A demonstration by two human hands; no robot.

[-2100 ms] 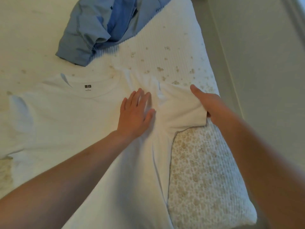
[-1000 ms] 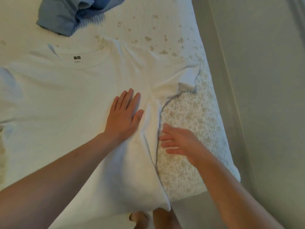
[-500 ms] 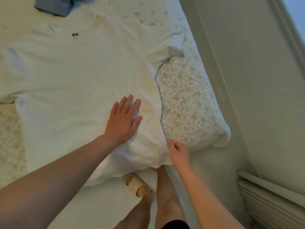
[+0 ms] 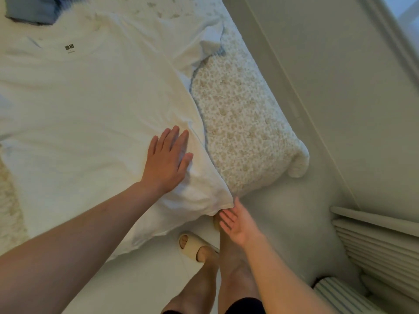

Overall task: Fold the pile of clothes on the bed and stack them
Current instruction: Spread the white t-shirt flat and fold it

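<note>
Your right hand (image 4: 235, 223) let go of the shirt (image 4: 90, 109) corner; its fingers are spread beside it. Left hand (image 4: 166, 162) presses flat, fingers together. No fold made yet; blue clothes (image 4: 31, 10) wait.

One head-worn wide-angle view looks steeply down from standing height over the bed (image 4: 244, 123) corner, close to both arms, taking in the shirt (image 4: 90, 105) at left, floor (image 4: 294, 223) and the person's own feet below
</note>
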